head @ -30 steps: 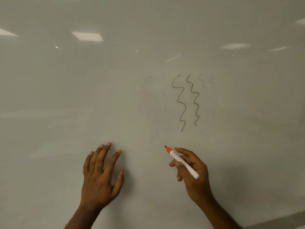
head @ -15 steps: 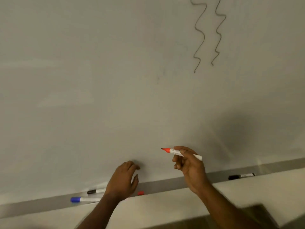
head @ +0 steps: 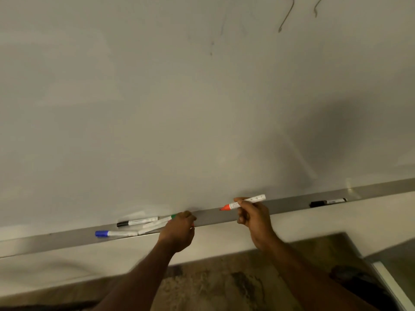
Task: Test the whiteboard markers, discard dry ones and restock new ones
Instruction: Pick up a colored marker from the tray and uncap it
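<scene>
Capped black (head: 137, 222), green (head: 165, 219) and blue markers (head: 115, 233) crowd the tray (head: 287, 204) beside the left hand (head: 178, 232), fingers curled there, grip unclear. Right hand (head: 254, 217) pinches the uncapped red marker (head: 243, 202).

Tray (head: 224, 217) runs along the whiteboard's (head: 157, 108) lower edge. Left end: cluster of markers (head: 137, 225) lying in the tray, left hand (head: 178, 230) just right of them, at the tray. Right hand (head: 252, 217) holds an uncapped marker (head: 243, 202) before the tray's middle, tip pointing left. Far right, a lone marker (head: 327, 202) lies in the tray.
</scene>
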